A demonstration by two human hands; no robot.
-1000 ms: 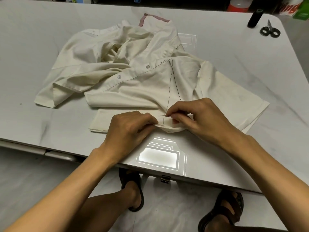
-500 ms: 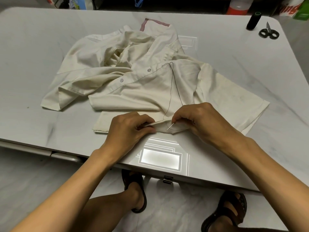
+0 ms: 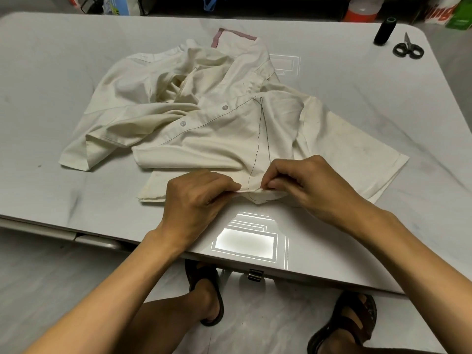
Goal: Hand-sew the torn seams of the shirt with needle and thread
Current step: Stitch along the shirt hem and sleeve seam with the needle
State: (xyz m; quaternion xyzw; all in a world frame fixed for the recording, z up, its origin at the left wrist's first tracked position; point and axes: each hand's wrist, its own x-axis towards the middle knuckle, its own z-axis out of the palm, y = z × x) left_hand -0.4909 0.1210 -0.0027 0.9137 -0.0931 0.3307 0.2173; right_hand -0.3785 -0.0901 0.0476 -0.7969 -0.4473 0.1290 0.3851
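A cream shirt (image 3: 217, 129) lies all crumpled in the middle of the white table (image 3: 51, 72). Its near edge is folded up by the table's front side. The left hand (image 3: 196, 198) pinches that fold with curled fingers. The right hand (image 3: 309, 190) pinches the same fold just beside it, fingertips pressed together. A thin dark thread (image 3: 258, 149) goes from there up over the shirt in a long loop. A black spool (image 3: 385, 31) and scissors (image 3: 408, 48) sit in the far right corner
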